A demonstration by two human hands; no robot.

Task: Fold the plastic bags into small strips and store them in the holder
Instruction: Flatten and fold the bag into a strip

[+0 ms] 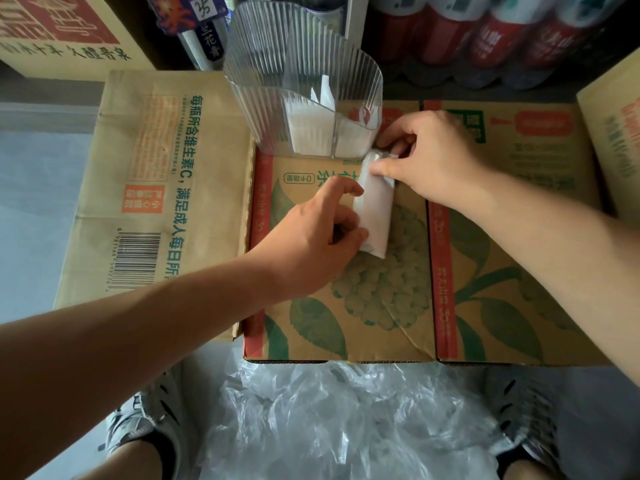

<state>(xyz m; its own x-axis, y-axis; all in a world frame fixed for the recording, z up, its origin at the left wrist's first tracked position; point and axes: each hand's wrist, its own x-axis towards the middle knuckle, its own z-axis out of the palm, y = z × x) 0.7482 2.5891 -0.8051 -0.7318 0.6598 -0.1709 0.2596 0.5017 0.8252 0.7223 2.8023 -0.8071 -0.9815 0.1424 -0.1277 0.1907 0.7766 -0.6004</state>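
Two hands pinch a strip (pixel 375 209): left hand (pixel 311 233) its near edge, right hand (pixel 433 161) its far end (beside the holder (pixel 301 74)); flat creases should ease storing.

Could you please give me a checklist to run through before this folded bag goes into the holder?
1. Folded strip lies flat on the cardboard box: ok.
2. Left hand pinches the strip's near part, and the right hand pinches its far end: ok.
3. Far end tucked tight: cannot tell, since the right fingers cover it.
4. Holder stands upright with its top open, just beyond the strip: ok.
5. Room left in the holder: cannot tell. Folded bags already sit inside it.
6. More loose bags lie ready by the feet: ok.
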